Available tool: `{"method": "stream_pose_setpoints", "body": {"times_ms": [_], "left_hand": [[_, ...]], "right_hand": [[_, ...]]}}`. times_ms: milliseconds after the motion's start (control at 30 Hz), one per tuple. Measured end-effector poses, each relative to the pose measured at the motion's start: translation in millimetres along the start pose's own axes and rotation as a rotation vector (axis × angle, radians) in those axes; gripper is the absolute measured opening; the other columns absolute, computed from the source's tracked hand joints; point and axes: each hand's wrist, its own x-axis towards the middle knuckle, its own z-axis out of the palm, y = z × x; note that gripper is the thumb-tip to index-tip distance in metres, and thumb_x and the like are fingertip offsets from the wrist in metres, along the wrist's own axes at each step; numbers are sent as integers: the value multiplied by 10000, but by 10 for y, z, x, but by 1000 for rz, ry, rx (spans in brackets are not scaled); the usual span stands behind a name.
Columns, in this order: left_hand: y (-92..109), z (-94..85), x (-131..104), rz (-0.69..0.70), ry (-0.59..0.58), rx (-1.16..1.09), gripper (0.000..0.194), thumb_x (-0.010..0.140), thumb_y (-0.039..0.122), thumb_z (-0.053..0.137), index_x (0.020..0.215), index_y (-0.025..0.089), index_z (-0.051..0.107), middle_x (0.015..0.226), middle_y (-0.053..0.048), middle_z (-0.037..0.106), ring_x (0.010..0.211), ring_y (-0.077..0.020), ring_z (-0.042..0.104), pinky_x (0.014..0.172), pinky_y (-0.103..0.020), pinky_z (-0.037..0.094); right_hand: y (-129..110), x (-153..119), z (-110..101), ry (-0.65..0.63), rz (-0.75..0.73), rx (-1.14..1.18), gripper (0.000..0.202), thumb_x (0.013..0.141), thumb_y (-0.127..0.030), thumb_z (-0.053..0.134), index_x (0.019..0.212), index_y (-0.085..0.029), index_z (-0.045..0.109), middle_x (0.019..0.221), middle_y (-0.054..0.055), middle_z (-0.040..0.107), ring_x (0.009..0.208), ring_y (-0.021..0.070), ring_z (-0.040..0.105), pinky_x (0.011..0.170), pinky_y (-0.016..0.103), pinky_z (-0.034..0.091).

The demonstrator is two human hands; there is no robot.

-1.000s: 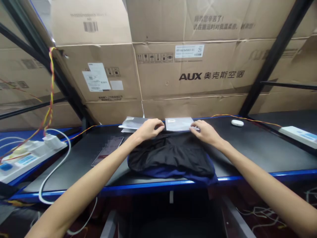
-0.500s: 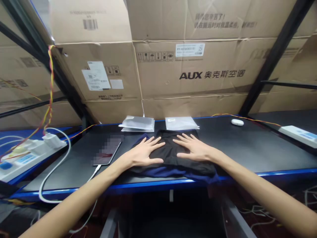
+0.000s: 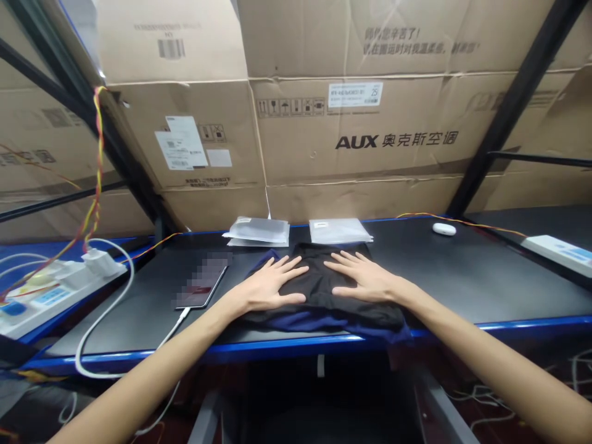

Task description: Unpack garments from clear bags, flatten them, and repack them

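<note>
fingers spread wide, left hand point(image 3: 274, 287) and right hand point(image 3: 369, 279) lie flat on black-and-navy fabric point(image 3: 319, 299) atop a blue-edged black tabletop point(image 3: 462, 280), aux-printed cardboard point(image 3: 296, 145) behind.

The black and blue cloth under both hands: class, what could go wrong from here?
The cloth reaches the table's front edge at its right corner, so a tug might drag it off.
The white cable plugged into the phone passes behind the left forearm, which could snag it.
Creases in the cloth between the left hand and right hand might get pressed in.
</note>
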Motion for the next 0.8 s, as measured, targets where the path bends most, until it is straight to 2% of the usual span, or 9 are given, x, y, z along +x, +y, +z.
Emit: {"method": "stream_pose_setpoints", "body": {"times_ms": [100,200,267,367,467,600,700,800], "left_hand": [[-61,-11,14,-17,113,-18,484,1034,483,308,1477,330,433,1579,-17,359,1471,-258,308,1204,-506,259],[-241,-49,61,-97,325,41,435,1007,324,363,1391,235,547,1479,-39,511,1387,-209,451,1171,-385,364],[-416,-104,113,-207,397,140,463,926,194,422,1364,201,571,1465,-59,526,1368,-236,474,1152,-396,392],[-677,-210,217,-340,361,325,620,796,46,461,1406,140,527,1517,-126,449,1416,-308,397,1160,-466,353],[-861,-293,338,-430,330,434,658,779,29,484,1426,148,507,1534,-154,415,1407,-349,391,1128,-518,351],[-960,-374,469,-475,319,430,503,855,99,490,1335,203,599,1417,-106,568,1311,-316,505,1081,-464,396],[-916,-473,511,-497,365,424,471,892,136,468,1334,231,596,1305,-83,655,1173,-295,614,979,-411,476],[-710,-568,498,-490,480,429,489,895,159,477,1366,262,559,1262,-63,682,1067,-288,666,858,-374,526]], "right_hand": [[-1,-18,-19,14,20,49,719,916,-713,418,1527,-344,340,1623,57,243,1506,302,140,1215,562,89],[2,-41,-72,25,28,106,685,947,-689,370,1522,-318,364,1619,60,266,1508,270,156,1222,531,114],[9,-53,-109,35,28,125,697,942,-689,383,1510,-286,400,1610,69,293,1505,268,173,1226,513,133],[30,-59,-132,51,37,134,711,928,-695,405,1485,-255,448,1594,79,332,1496,275,211,1225,491,173],[64,-54,-108,59,32,145,701,913,-696,440,1464,-264,480,1581,77,362,1485,285,246,1215,494,212],[105,-47,-70,64,10,146,700,900,-695,474,1447,-259,504,1560,79,402,1475,288,275,1214,484,222],[112,-51,-76,63,16,143,694,898,-691,481,1437,-256,518,1553,83,415,1466,290,296,1208,472,244],[124,-53,-93,74,14,144,666,903,-671,490,1418,-251,541,1533,94,444,1451,295,329,1194,485,276]]}}
